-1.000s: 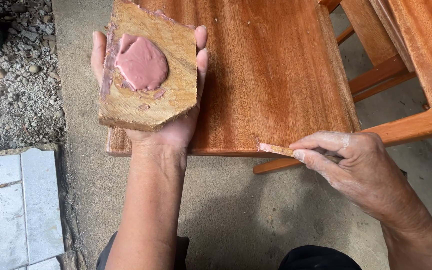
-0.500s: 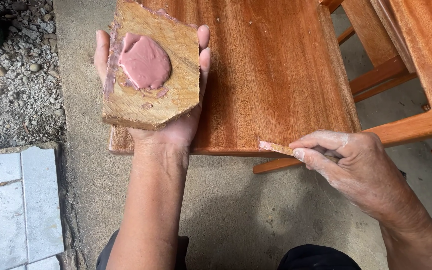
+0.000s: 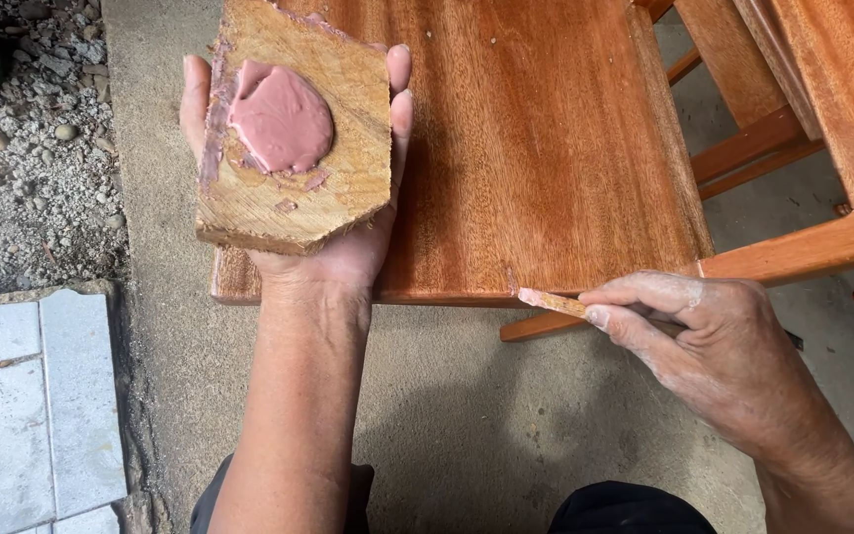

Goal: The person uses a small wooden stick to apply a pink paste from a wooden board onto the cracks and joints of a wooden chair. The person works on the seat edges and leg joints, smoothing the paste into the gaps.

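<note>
Presently left hand (image 3: pixel 333 247) cups rough wood scrap (image 3: pixel 298 129) bearing pink putty blob (image 3: pixel 282 119); right hand (image 3: pixel 714 346), 4 o'clock, pinches thin putty-smeared wooden stick (image 3: pixel 551 301), filling reddish-brown wooden seat (image 3: pixel 536 148) front edge; judged next: reload stick.

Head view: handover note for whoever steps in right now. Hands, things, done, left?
Left hand: palm up under a rough wood scrap, its grip around the edges; a pink putty blob sits on top.
Right hand: pinches a thin putty-smeared stick, tip at the front edge of the reddish wooden seat.
Done: putty smears on the scrap and the stick's tip show the blob has been drawn from; none shows on the seat from here.
Left: most of the blob is unused; the spot at the seat edge looks to be in work.
</note>
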